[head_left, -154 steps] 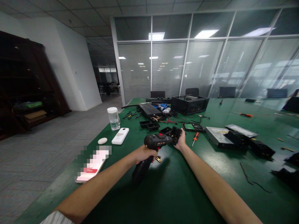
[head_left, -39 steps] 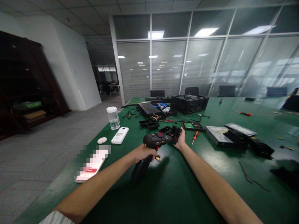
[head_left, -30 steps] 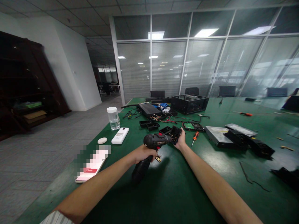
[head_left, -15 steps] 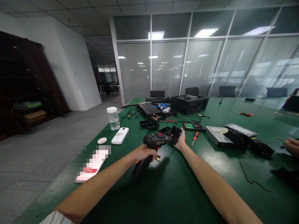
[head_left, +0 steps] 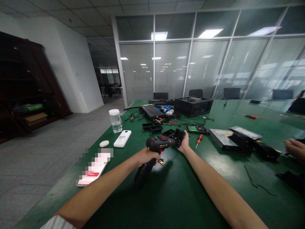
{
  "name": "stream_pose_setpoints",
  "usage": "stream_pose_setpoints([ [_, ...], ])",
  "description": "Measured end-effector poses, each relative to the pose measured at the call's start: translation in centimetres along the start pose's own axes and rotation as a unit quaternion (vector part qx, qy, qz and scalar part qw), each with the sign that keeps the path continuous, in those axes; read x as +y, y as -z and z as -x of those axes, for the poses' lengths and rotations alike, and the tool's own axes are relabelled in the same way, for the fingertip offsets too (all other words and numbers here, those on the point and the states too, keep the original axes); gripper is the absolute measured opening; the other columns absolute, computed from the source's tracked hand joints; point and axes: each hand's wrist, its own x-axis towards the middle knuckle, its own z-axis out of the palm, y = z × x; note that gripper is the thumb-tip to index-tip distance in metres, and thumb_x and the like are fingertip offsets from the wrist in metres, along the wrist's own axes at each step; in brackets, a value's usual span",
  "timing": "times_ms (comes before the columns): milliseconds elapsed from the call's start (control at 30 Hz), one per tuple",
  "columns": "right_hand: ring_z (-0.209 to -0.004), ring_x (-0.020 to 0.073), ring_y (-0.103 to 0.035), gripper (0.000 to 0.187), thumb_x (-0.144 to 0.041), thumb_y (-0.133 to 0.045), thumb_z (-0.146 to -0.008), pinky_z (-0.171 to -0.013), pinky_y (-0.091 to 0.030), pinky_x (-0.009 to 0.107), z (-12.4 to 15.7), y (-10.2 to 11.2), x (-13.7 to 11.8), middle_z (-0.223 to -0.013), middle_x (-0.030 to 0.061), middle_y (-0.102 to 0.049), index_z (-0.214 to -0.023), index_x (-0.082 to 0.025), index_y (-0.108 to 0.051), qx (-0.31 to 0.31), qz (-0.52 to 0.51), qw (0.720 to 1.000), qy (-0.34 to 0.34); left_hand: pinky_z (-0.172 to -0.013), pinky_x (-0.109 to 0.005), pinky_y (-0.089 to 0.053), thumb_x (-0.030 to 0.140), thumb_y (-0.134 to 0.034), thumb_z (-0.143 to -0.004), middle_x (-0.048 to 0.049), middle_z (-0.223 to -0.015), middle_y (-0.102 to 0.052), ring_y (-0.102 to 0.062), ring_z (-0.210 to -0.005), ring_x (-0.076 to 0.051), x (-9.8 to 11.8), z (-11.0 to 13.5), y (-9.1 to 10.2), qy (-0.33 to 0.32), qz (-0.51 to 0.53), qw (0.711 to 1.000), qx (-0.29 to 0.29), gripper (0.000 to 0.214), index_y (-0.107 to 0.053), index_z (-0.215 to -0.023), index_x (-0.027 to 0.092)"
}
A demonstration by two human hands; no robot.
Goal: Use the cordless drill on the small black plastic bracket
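Note:
My left hand (head_left: 148, 157) is wrapped round the grip of a black cordless drill (head_left: 157, 143). The drill points right, its tip at a small black plastic housing (head_left: 179, 136); whether the bit is seated in a screw is too small to see. My right hand (head_left: 185, 143) grips that housing from its right side and holds it tilted toward the drill. A small brass-coloured part (head_left: 161, 162) lies on the table just below the drill. Beyond the housing lie another black tray-like piece (head_left: 168, 133) and a hard drive (head_left: 196, 129) with a green board.
Rightward are an orange screwdriver (head_left: 199, 141), a metal optical drive (head_left: 221, 138) and another person's hand (head_left: 295, 148). A black computer case (head_left: 194, 106) stands at the back. On the left are a bottle (head_left: 116, 122), a white power bank (head_left: 122, 139) and a phone (head_left: 95, 170).
The other person's hand at the right edge has moved further into view. My hands, the drill and the black housing stay where they were.

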Motion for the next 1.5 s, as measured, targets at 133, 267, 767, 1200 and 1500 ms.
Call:
stream_pose_setpoints([
  [133,-0.058,0.0201,-0.058,0.051,-0.061,-0.033,-0.072,-0.055,-0.047,0.034,0.04,-0.08,-0.01,-0.062,0.0052,-0.062,-0.077,-0.018,-0.059,-0.001,-0.001,1.0,0.002,-0.05,-0.024,-0.037,0.016,-0.052,-0.059,-0.0007,-0.054,-0.052,-0.047,-0.049,-0.01,0.05,0.01,-0.01,0.003,0.004,1.0,-0.004,0.01,-0.054,-0.066,0.011],
  [267,-0.059,0.0201,-0.059,0.049,-0.06,-0.034,-0.072,-0.056,-0.047,0.034,0.19,-0.2,-0.1,-0.063,0.005,-0.062,-0.078,-0.018,-0.059,0.006,-0.004,1.0,0.006,-0.05,-0.024,-0.037,0.016,-0.052,-0.058,-0.0007,-0.054,-0.052,-0.048,-0.048,-0.01,0.15,0.04,-0.05,0.0,0.008,1.0,-0.006,0.008,-0.053,-0.063,0.011],
  [767,-0.056,0.0192,-0.057,0.052,-0.061,-0.03,-0.072,-0.052,-0.045,0.032,-0.06,0.01,-0.06,-0.06,0.0052,-0.061,-0.075,-0.018,-0.059,0.001,0.009,1.0,-0.007,-0.05,-0.024,-0.037,0.016,-0.052,-0.058,-0.0009,-0.054,-0.053,-0.047,-0.048,-0.01,0.14,0.04,-0.08,0.013,0.011,1.0,0.0,0.011,-0.055,-0.067,0.011],
  [1200,-0.055,0.0193,-0.057,0.051,-0.061,-0.03,-0.072,-0.051,-0.045,0.032,-0.12,0.12,-0.02,-0.06,0.0047,-0.061,-0.076,-0.019,-0.058,0.005,0.008,1.0,-0.002,-0.051,-0.024,-0.037,0.017,-0.053,-0.057,-0.0003,-0.053,-0.052,-0.047,-0.048,-0.01,0.32,0.05,-0.16,0.014,0.014,1.0,0.003,0.01,-0.054,-0.065,0.011],
  [1500,-0.055,0.0197,-0.057,0.052,-0.061,-0.029,-0.073,-0.052,-0.046,0.033,0.03,-0.05,-0.09,-0.06,0.0048,-0.061,-0.076,-0.018,-0.058,0.0,0.012,1.0,-0.007,-0.051,-0.024,-0.037,0.018,-0.053,-0.057,-0.0004,-0.052,-0.052,-0.047,-0.047,-0.01,0.51,0.21,-0.29,0.012,0.006,1.0,0.007,0.01,-0.054,-0.064,0.011],
])
